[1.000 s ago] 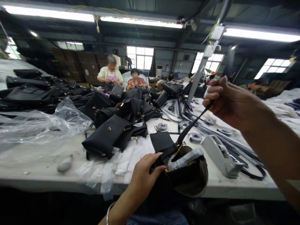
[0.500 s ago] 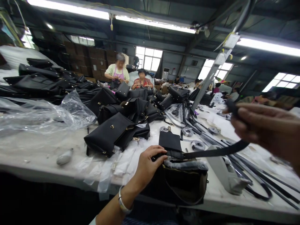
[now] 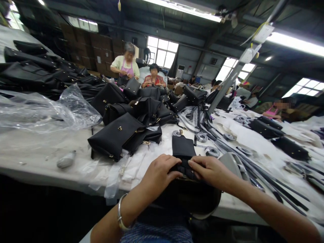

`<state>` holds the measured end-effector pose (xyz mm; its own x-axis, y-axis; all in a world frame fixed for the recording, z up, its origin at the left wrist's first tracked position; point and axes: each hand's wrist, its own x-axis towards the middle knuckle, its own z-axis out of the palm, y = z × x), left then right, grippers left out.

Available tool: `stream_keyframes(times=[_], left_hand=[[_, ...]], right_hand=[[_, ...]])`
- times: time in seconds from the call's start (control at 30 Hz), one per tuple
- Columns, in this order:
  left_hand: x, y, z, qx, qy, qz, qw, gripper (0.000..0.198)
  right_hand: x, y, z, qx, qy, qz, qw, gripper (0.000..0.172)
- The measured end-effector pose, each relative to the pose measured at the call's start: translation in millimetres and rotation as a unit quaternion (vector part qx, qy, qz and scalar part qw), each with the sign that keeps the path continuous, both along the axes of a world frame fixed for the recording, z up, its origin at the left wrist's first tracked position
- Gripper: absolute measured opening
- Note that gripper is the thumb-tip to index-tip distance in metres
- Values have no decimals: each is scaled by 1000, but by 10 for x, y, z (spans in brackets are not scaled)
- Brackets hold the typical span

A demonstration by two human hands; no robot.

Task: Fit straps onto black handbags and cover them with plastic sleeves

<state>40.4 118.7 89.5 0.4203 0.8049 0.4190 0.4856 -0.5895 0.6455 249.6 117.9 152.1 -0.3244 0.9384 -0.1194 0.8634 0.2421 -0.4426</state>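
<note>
At the table's front edge, a black handbag [image 3: 199, 197] stands with its mouth open toward me. Its black flap [image 3: 183, 146] lies folded back on the far side, a gold clasp at the tip. Between my hands a black strap [image 3: 186, 169] is bunched at the bag's top rim. My left hand [image 3: 163, 170] pinches it from the left, thumb and fingers closed. From the right, my right hand [image 3: 209, 170] grips the same strap with closed fingers. How the strap is folded or joined is partly hidden by my fingers.
Black handbags [image 3: 118, 135] are heaped ahead, with clear plastic [image 3: 73, 108] on the left. Wrapped straps [image 3: 265, 179] and a grey device [image 3: 233, 165] are on the right. A slanted metal pole [image 3: 225, 86] rises beyond. Other people [image 3: 128, 64] work across the table.
My right hand has come down and left from the raised right side, bringing the strap to the bag's rim beside my left hand. The strap, stretched out before, is now bunched.
</note>
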Motion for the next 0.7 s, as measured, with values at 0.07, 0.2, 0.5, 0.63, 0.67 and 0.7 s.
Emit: stream_keyframes(times=[0.07,0.2,0.5,0.63,0.67,0.7], left_hand=[[-45,33,20,-11,-8,-37,999,33],[-100,86,34,-31,-37,-70,996,33],[-31,51,-138,-114,-213,-53,969,43],[1,12,-240,-140,-255,-69,954,45],[14,5,-262,-147,-262,-72,951,44],[28,-1,-280,-151,-267,-71,949,42]], right_hand=[[-10,-3,-36,-4,6,-4,1000,45],[-29,-43,-95,-9,23,-17,1000,46],[-80,-57,-117,-85,81,-8,993,47],[-83,23,1,-193,101,4,976,45],[-93,43,11,-197,97,14,975,44],[-108,60,10,-193,91,24,977,44]])
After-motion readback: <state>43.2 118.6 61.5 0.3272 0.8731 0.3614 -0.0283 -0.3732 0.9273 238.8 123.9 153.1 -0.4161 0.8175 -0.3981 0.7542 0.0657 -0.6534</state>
